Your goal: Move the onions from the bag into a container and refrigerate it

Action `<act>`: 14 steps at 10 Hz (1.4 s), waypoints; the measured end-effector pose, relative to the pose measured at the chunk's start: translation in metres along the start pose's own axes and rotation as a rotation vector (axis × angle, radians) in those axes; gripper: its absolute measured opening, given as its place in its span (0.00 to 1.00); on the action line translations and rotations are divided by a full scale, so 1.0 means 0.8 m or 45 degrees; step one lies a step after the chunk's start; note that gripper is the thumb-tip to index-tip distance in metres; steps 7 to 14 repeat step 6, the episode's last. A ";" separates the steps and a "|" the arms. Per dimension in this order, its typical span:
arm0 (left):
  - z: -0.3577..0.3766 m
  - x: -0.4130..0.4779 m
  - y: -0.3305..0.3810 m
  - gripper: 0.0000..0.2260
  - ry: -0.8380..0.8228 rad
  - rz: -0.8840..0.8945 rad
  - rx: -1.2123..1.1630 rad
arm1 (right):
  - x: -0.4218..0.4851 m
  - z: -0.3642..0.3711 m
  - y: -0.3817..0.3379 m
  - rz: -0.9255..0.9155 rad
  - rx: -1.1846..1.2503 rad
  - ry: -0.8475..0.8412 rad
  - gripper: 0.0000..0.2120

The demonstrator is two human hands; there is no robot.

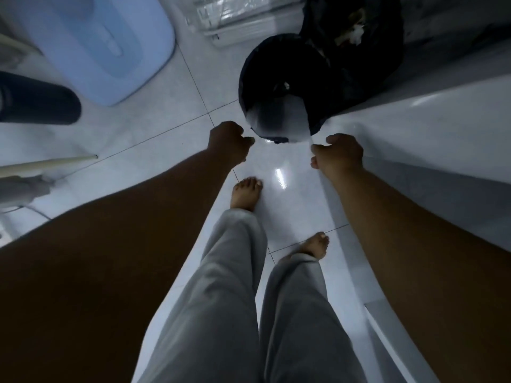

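Trouser legs [235, 299] in grey fill the nearest part of the view, with two bare feet [246, 193] standing on a glossy white tiled floor [154, 161]. Both forearms stretch forward and down from the lower corners. The left hand [229, 142] is curled into a loose fist, knuckles up, fingers folded under; whether it pinches anything cannot be told. The right hand [338, 154] is likewise curled, thumb pointing inward toward the left hand, close to the edge of a white surface [414, 128] on the right; whether it grips that edge or something thin is unclear. Just beyond and between the hands stands a round bin [279, 87] lined with a black bag, its dark mouth facing up; a pale, translucent plastic bag [276, 117] lies against its near inner side. Its contents are too dim to tell, and no onions show. Farther back sits a second black bag [354, 31] holding pale scraps, and to the far left a light blue plastic object [105, 45].
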State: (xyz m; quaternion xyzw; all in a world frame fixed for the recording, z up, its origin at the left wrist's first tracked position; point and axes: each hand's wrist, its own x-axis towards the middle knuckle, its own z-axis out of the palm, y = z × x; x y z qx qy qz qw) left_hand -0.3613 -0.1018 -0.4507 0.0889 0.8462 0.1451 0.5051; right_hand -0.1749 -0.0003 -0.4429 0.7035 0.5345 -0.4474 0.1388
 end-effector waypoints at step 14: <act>-0.064 -0.310 0.053 0.20 -0.024 0.368 0.250 | -0.283 -0.154 0.023 -0.255 0.159 -0.065 0.21</act>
